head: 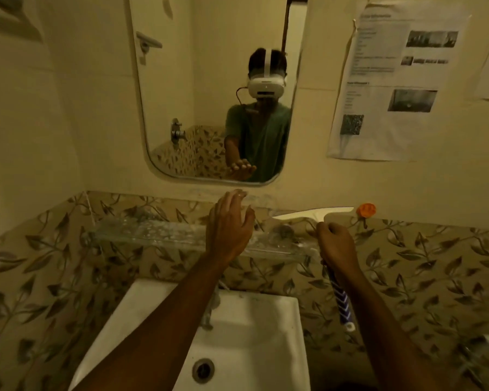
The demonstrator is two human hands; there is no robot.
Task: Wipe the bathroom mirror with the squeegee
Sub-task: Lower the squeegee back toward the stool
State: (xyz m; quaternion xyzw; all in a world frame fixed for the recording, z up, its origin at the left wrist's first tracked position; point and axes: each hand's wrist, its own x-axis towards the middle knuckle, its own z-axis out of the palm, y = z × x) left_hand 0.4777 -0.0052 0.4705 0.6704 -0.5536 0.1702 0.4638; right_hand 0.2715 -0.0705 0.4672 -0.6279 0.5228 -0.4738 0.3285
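Squeegee (311, 214) is held in the grip of the right hand (336, 245), right of centre; the grip of the left hand (229, 224) is spread wide below the mirror (209, 80).

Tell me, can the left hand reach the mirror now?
Probably yes. The left hand is open, held up above the glass shelf just under the mirror, and nothing stands between them.

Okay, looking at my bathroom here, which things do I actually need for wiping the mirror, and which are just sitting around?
For the job:
squeegee, gripped by the right hand
mirror
left hand, open and empty

Just there:
glass shelf
sink
tap
orange hook
printed sheet on the wall
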